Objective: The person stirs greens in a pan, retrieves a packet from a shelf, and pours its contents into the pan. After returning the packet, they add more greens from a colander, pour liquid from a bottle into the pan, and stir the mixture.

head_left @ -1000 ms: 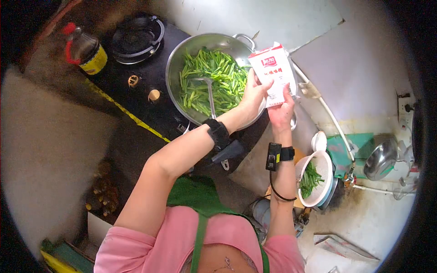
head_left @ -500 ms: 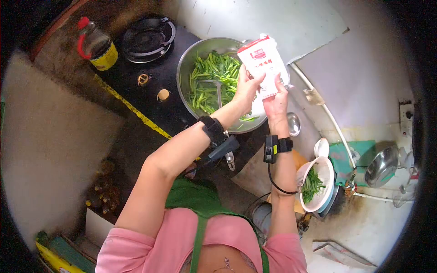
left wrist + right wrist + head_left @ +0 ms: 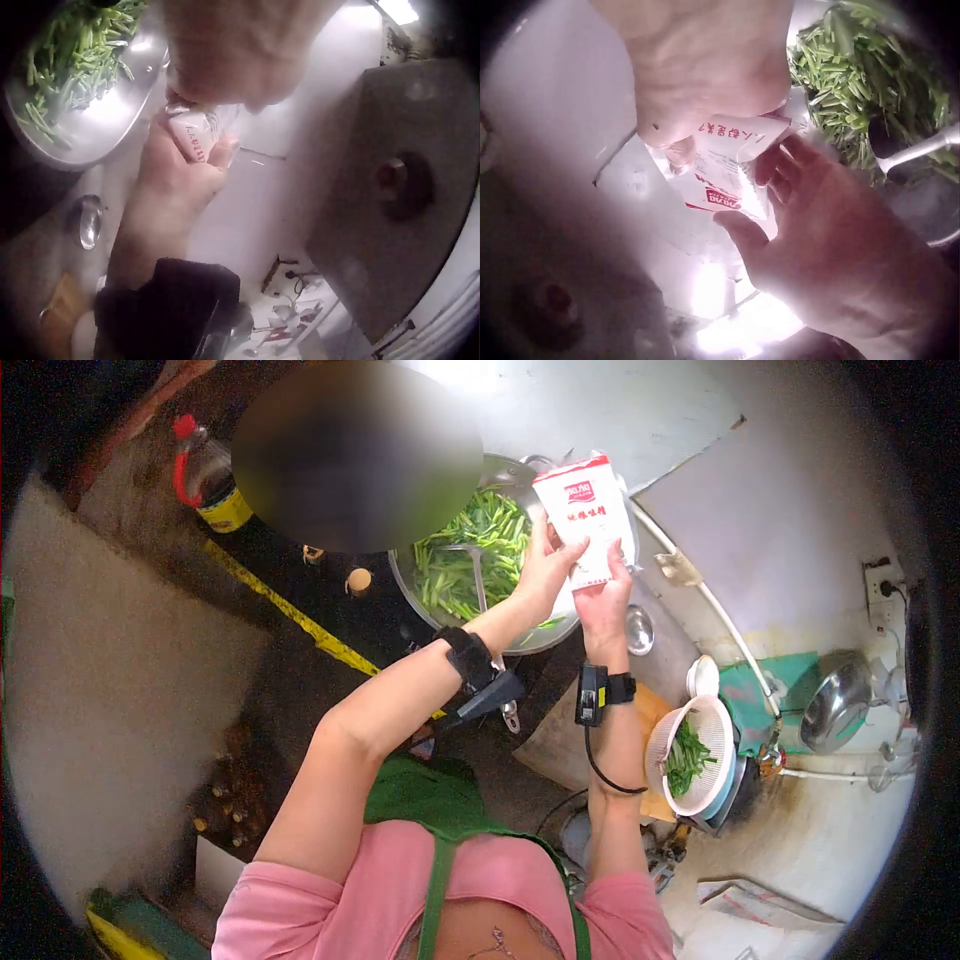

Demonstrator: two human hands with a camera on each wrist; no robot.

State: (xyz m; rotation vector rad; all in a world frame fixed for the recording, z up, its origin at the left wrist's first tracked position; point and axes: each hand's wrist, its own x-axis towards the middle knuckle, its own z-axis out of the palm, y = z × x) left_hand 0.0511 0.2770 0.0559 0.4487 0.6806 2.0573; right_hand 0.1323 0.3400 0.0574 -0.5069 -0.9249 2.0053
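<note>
Both hands hold a white seasoning packet (image 3: 585, 510) with red print over the right rim of a wide metal pan (image 3: 545, 645). My left hand (image 3: 548, 570) grips its left side, the fingers curled at the packet's edge in the right wrist view. From below, my right hand (image 3: 605, 605) holds the lower end with the thumb on the printed face. Cut green vegetables (image 3: 470, 560) fill the pan, and a metal utensil (image 3: 476, 575) leans in them with its handle toward me. In the left wrist view, the near hand hides most of the packet (image 3: 196, 139).
A white colander (image 3: 717, 735) with greens stands at the right, near a metal bowl (image 3: 838, 702). A small metal ladle bowl (image 3: 640, 630) lies beside the pan. At the left is a red-capped bottle (image 3: 222, 510). A blurred patch covers the upper left of the head view.
The packet and both hands shift slightly left, then settle a little lower, held throughout. The head view moves a little, and the blurred patch now covers part of the pan and the burner.
</note>
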